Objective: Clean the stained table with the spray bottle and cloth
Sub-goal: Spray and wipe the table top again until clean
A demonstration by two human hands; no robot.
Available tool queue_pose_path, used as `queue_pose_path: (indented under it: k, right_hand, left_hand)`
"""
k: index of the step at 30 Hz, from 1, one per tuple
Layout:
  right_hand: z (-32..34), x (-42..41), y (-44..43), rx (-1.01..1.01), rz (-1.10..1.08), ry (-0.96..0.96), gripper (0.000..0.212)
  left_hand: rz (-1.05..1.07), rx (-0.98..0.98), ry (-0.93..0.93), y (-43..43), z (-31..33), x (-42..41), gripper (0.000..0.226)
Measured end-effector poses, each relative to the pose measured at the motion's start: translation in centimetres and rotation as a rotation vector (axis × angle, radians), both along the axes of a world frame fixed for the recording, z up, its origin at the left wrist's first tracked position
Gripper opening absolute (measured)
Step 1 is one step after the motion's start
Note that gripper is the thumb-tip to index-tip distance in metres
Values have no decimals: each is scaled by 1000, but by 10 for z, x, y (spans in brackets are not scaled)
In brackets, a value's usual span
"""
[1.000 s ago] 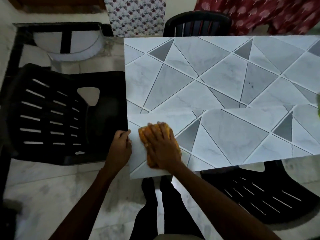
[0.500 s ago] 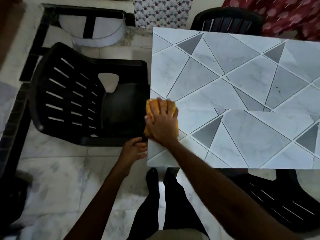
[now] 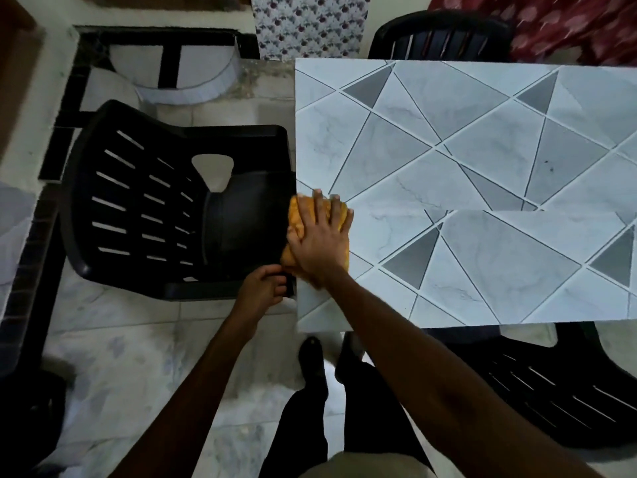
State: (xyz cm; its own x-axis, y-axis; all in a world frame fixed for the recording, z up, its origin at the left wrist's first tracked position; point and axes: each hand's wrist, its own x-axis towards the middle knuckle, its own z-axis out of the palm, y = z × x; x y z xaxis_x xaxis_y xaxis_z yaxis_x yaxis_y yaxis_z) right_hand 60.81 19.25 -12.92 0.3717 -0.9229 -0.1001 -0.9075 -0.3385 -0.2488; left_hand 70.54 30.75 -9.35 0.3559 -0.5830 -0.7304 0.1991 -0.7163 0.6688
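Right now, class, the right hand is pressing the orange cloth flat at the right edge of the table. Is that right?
Not quite. In the head view the right hand presses the orange cloth flat at the left edge of the table, beside the black chair.

One head camera looks steeply down, close over the table's (image 3: pixel 448 139) left end
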Motion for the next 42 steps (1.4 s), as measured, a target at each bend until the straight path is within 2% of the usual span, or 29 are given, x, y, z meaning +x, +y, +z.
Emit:
queue_pose_path:
  k: [3,9,13,16,18,22,25,27,29,33,36,39,42]
  right_hand:
    - [3,1,0,-5,-29,-21,75]
    - [1,-60,113,-36,157,-91,70]
    - [-5,-85,95,-38,197,-96,73]
    - [-2,-131,60,-20,67,-82,70]
    - [-2,-172,39,-20,-23,-39,71]
    - [-4,-279,4,18,-287,70,74]
    - [-4,-338,-5,64,-438,105,75]
    - [-4,-335,-2,77,-512,122,75]
    - [1,-300,15,38,-440,137,74]
    - [5,-215,65,14,93,-16,73]
    - [-4,-208,68,43,229,-38,74]
    - [-8,-265,42,58,230,10,72]
    - [-7,-349,10,29,-52,59,68]
  left_hand:
    - [45,-32,-79,-5,-1,1,25]
    - [48,-79,-321,-38,-9,-3,33]
    - [-133,-163,-548,-69,-7,-26,32]
    - [-349,-341,-752,-75,-10,-44,28]
    - [-507,-415,-797,-70,-16,-57,35]
    - [-815,-326,-940,-59,-33,-93,68]
    - [-870,-219,-946,-53,-36,-103,82]
    - [-874,-208,-970,-52,-39,-103,84]
    - [-869,-182,-975,-51,-39,-102,84]
    - [-857,-167,-965,-55,-40,-105,86]
    - [-814,-188,-991,-59,-38,-111,84]
    - [-840,-270,-1091,-69,-33,-123,85]
    - [-983,-437,-1076,-83,-33,-154,87]
